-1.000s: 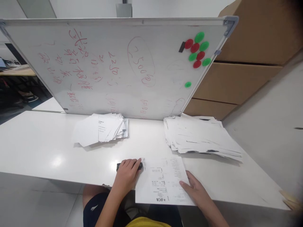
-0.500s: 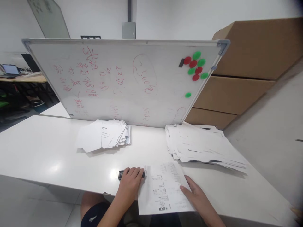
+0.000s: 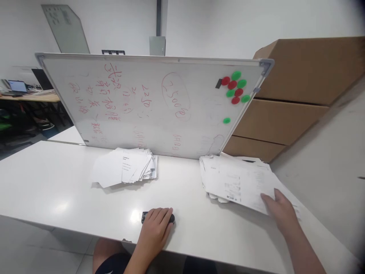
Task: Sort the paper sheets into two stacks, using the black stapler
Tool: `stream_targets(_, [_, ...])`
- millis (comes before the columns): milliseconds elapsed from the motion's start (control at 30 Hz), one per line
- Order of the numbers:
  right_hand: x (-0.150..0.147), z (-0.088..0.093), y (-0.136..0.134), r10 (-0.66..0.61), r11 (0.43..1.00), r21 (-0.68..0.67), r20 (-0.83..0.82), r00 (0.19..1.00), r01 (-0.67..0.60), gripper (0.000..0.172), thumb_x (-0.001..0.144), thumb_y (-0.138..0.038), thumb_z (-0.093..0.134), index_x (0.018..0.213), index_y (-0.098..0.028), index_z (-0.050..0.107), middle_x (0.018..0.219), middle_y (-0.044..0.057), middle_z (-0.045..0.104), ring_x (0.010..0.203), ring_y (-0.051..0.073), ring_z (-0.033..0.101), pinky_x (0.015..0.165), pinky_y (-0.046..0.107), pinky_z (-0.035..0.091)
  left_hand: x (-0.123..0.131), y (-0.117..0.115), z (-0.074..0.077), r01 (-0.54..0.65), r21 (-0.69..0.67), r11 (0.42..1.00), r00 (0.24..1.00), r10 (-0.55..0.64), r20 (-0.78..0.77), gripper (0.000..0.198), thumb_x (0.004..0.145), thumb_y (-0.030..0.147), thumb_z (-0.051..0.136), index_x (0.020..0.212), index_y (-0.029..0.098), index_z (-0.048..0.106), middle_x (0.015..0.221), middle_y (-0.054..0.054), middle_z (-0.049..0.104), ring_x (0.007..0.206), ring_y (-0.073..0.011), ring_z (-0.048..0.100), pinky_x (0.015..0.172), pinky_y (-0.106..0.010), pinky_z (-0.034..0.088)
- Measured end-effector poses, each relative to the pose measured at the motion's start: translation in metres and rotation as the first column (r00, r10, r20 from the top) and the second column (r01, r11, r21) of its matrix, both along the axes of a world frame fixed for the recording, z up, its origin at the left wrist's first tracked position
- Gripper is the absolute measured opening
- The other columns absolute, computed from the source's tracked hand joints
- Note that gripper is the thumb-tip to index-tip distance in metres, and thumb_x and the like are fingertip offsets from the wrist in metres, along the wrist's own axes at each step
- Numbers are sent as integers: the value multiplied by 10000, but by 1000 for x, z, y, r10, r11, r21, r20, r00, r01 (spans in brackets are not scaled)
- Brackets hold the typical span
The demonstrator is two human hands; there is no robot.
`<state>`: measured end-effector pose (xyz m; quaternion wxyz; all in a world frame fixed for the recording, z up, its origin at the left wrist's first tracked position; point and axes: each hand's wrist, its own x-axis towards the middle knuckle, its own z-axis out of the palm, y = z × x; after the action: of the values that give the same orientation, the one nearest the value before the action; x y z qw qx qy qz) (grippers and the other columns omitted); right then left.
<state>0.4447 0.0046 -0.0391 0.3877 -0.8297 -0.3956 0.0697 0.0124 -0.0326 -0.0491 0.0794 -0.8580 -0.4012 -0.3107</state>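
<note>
My left hand (image 3: pixel 155 230) lies over a black stapler (image 3: pixel 172 218) on the table, its fingers curled across the top. Only the stapler's two ends show past the hand. At the right, my right hand (image 3: pixel 281 213) pinches the near right edge of a printed sheet of paper (image 3: pixel 248 186) between thumb and fingers. That sheet lies over the right paper stack (image 3: pixel 209 171), its print slightly blurred. Whether it is one sheet or more, I cannot tell.
A second paper stack (image 3: pixel 134 165) sits at the left on the white table (image 3: pixel 182 186). Behind, a whiteboard (image 3: pixel 199 106) with red writing and round magnets (image 3: pixel 236 75) stands on its edge. Cardboard boxes (image 3: pixel 296 72) are piled at the right by the wall.
My right hand has carried the printed sheet from beside the stapler, rightward and away from me, onto the right stack. My left hand has stayed on the stapler. The view has tilted slightly.
</note>
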Motion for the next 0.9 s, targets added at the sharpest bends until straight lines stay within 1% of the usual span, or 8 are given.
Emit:
stream_targets(200, [32,3,56,38,971,-239,243,969,22,594,815,-290,430,1318,25,469,1199,298,579,1131,425,538,868,499,438,-1,0,3,2,-24,1000,1000,-2,2,329,922,174,416,1218,145,558,1072,-97,674,950,-214,616,820,-366,480])
stream_targets(333, [20,3,60,-100,990,-35,488,867,134,545,800,-221,461,1284,27,498,1190,344,549,1103,470,523,787,553,431,2,-4,2,-2,-48,999,1000,2,-1,359,910,163,426,1251,160,536,1080,-94,674,942,-221,626,806,-386,508])
stream_targets(433, [2,4,46,-219,965,246,566,795,90,490,792,-196,488,1246,-20,548,1190,323,563,1082,459,534,751,550,440,-3,-5,3,10,-86,996,1000,-9,18,431,904,178,438,1330,235,470,1165,-70,655,1053,-232,604,871,-398,518])
stream_targets(567, [-38,-2,9,-243,837,502,699,672,-220,357,820,-165,517,1163,-110,596,1091,215,643,1025,359,603,814,489,468,-40,24,14,-146,-74,987,986,151,66,520,909,236,423,1415,327,346,1273,-19,598,1234,-219,504,996,-405,474])
stream_targets(633, [-64,-13,-14,-214,757,540,738,640,-369,322,815,-128,551,1134,-155,594,1018,164,664,959,312,632,818,452,484,-71,54,21,-327,-67,943,945,327,-9,531,899,256,416,1425,295,350,1351,-36,537,1317,-247,419,1067,-452,400])
stream_targets(733, [-105,-32,-45,-78,706,540,702,708,-458,312,835,-115,548,1142,-165,567,989,146,643,934,291,621,805,446,493,-118,100,28,-550,-76,832,818,519,-249,631,806,230,506,1414,120,380,1483,-148,357,1391,-368,257,1099,-556,290])
stream_targets(800, [-128,-41,-60,37,711,506,668,743,-489,290,855,-119,523,1139,-160,561,1001,146,628,948,286,604,807,451,495,-140,120,27,-581,-79,810,773,518,-365,622,778,110,456,1398,96,403,1478,-153,362,1386,-355,276,1094,-536,296])
stream_targets(900, [-150,-46,-72,157,699,467,639,753,-542,287,875,-112,488,1153,-149,551,1011,147,621,960,277,590,808,444,498,-157,127,21,-531,-89,843,779,444,-442,647,766,-14,334,1391,125,419,1458,-105,405,1363,-286,348,1072,-466,350])
